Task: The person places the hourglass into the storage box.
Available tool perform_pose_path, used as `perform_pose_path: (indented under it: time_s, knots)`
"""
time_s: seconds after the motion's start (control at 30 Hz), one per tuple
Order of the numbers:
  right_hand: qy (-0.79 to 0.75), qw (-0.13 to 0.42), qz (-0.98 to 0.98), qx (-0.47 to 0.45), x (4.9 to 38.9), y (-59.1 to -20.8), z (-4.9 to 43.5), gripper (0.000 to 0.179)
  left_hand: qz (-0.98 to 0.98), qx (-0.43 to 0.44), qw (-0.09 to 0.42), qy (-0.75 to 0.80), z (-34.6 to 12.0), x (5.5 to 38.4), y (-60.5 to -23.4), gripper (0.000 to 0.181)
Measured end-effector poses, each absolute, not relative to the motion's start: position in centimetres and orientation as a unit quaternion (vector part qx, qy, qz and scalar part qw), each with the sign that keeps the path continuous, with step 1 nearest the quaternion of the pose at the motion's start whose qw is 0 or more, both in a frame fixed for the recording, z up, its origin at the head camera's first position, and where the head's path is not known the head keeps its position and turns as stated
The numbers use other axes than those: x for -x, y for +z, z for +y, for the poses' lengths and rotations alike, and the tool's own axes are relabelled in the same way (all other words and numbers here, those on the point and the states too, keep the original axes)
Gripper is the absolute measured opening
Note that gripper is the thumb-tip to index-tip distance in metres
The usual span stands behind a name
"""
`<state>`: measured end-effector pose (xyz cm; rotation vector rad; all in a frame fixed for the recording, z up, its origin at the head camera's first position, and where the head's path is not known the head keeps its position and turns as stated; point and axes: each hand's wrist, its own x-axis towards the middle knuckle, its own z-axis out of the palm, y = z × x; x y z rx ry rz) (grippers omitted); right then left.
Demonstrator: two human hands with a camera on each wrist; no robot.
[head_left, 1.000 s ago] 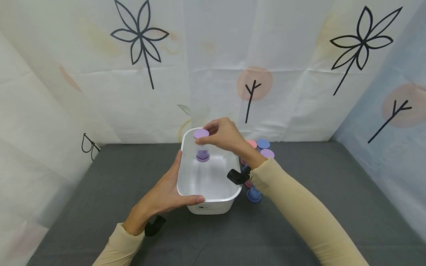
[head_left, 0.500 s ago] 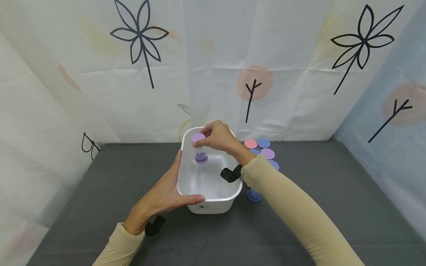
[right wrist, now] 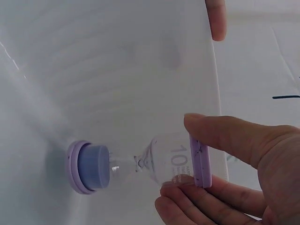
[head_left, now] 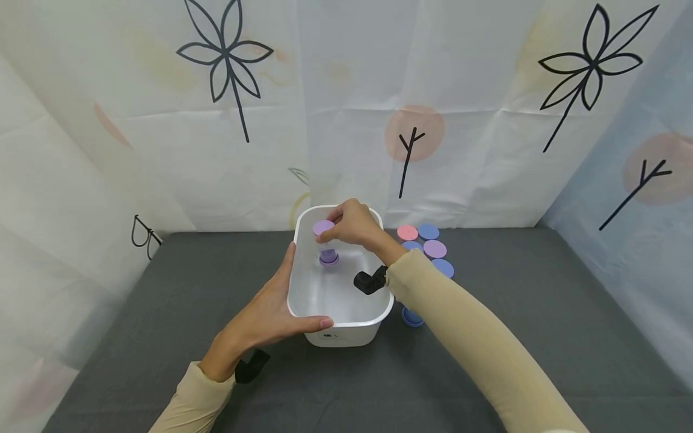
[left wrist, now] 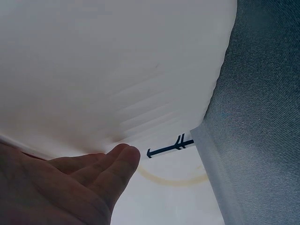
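Observation:
In the head view a white plastic bin (head_left: 346,288) stands on the table, with my left hand (head_left: 271,310) at its near left corner. That thumb lies along the front rim, and the straight fingers (left wrist: 112,173) press the outer wall in the left wrist view. Inside the bin, my right hand (head_left: 354,225) holds a purple-capped sand timer (head_left: 327,249) upright by its top end, between thumb and fingers. The right wrist view shows the timer's clear glass marked 10 (right wrist: 171,159), with purple sand in the lower bulb. Its base is at or near the bin floor; I cannot tell whether they touch.
Several more sand timers with pink, blue and purple caps (head_left: 435,249) stand to the right of the bin, partly hidden by my right forearm. A dark grey cloth (head_left: 216,288) covers the table. White printed fabric (head_left: 346,108) hangs behind.
My right hand has moved slightly left and down inside the bin with the sand timer, mostly in the first half second. The left hand stays on the bin's corner.

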<state>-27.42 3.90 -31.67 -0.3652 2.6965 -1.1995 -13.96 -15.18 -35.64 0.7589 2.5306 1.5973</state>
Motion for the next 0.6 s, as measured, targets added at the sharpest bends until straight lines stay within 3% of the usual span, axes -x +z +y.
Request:
perform_pose_path:
  time_s: [0.2, 0.6]
  knots:
    - [-0.401, 0.089, 0.903, 0.127, 27.9, -32.1, 4.0, 0.045, 0.819, -0.245, 0.028, 0.519, -14.9, 13.4, -34.5, 0.130]
    - [-0.408, 0.095, 0.897, 0.138, 28.2, -32.8, 3.9, 0.048, 0.831, -0.238, 0.020, 0.502, -15.6, 14.6, -37.1, 0.134]
